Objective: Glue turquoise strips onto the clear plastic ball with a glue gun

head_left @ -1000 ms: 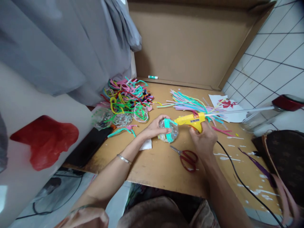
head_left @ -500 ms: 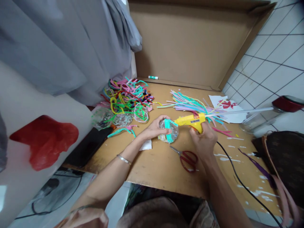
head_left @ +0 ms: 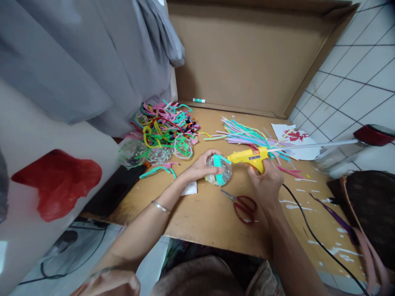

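My left hand [head_left: 203, 165] is closed around a clear, round ball-like piece [head_left: 227, 176] with turquoise pipe cleaner strips [head_left: 219, 174] across it. In my right hand [head_left: 266, 179] is a yellow hot glue gun [head_left: 249, 157], gripped by its handle with a long glue stick [head_left: 311, 144] out of its back. The gun's nozzle points left, at or very near the ball's upper right edge; I cannot tell whether it touches. Below the ball, red-handled scissors [head_left: 245, 209] lie on the table.
Tangled coloured pipe cleaners [head_left: 163, 123] and several clear balls [head_left: 159, 155] sit at the left. Straight pastel pipe cleaners [head_left: 247, 133] lie behind the gun. A black cord [head_left: 304, 218] runs down the right, near a brown bag [head_left: 367, 205]. Cardboard [head_left: 247, 57] stands at the back.
My right hand and the glue gun have shifted very slightly to the right. My left hand and the ball stay in place.
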`<state>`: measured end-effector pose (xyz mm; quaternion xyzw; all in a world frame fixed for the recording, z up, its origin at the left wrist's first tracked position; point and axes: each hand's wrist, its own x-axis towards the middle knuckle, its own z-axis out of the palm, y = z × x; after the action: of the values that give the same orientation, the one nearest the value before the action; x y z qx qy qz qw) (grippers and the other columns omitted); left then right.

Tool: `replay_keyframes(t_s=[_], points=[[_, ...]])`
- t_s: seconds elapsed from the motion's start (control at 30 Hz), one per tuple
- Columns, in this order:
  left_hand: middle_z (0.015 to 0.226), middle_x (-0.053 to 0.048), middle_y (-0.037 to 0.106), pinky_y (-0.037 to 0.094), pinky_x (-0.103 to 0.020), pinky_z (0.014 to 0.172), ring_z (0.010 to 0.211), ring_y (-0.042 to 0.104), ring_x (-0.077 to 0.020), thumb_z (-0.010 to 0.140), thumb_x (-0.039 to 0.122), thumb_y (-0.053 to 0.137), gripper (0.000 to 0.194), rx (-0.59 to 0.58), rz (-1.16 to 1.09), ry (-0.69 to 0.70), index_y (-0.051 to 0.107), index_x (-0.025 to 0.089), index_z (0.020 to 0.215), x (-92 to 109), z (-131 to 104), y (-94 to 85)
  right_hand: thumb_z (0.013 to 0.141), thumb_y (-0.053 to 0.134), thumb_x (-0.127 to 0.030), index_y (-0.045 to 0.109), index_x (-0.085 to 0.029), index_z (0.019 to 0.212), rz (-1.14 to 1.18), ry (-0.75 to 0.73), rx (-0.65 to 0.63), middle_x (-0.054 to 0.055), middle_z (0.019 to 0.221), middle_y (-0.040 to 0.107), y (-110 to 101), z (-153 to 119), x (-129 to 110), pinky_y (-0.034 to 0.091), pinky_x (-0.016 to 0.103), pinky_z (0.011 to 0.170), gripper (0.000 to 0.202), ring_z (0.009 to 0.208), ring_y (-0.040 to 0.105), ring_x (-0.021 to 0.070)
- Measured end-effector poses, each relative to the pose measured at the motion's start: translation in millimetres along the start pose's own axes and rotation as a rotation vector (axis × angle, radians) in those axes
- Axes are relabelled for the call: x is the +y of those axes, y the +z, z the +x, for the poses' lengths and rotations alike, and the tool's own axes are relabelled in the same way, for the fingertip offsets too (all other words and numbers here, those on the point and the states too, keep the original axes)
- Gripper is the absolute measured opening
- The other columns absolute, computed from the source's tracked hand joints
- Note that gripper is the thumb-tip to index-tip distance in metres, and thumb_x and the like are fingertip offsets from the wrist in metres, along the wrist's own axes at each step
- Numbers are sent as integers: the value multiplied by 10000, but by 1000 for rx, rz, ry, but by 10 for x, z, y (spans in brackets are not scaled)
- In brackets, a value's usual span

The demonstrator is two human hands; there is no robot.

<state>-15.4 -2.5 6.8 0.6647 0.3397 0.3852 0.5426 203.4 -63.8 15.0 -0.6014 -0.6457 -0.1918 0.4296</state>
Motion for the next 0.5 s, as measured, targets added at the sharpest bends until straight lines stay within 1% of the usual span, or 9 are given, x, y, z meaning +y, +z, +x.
replay_keyframes(t_s=[0.23,0.33,0.5], points=[[1035,-38,569,460,-258,816,897,531,-159,571,371,803,609,-4,15,13,518,159,1065,-17,5,-4,758,536,-305,524,-212,759,-38,82,-24,6,665,535,25,-11,-5,345,273,586,94,607,475,166],[1026,-36,564,458,-253,802,883,525,-155,571,369,804,611,-4,7,10,518,160,1068,-28,9,-6,724,543,-342,489,-220,694,-41,171,-49,-3,624,506,50,-5,-15,329,279,575,136,573,446,157],[1013,-26,561,461,-245,794,867,523,-146,565,345,811,607,-1,-7,15,530,157,1069,-46,13,-10,655,556,-433,418,-241,620,56,344,-159,-43,535,414,54,57,-18,282,279,534,239,499,344,125]])
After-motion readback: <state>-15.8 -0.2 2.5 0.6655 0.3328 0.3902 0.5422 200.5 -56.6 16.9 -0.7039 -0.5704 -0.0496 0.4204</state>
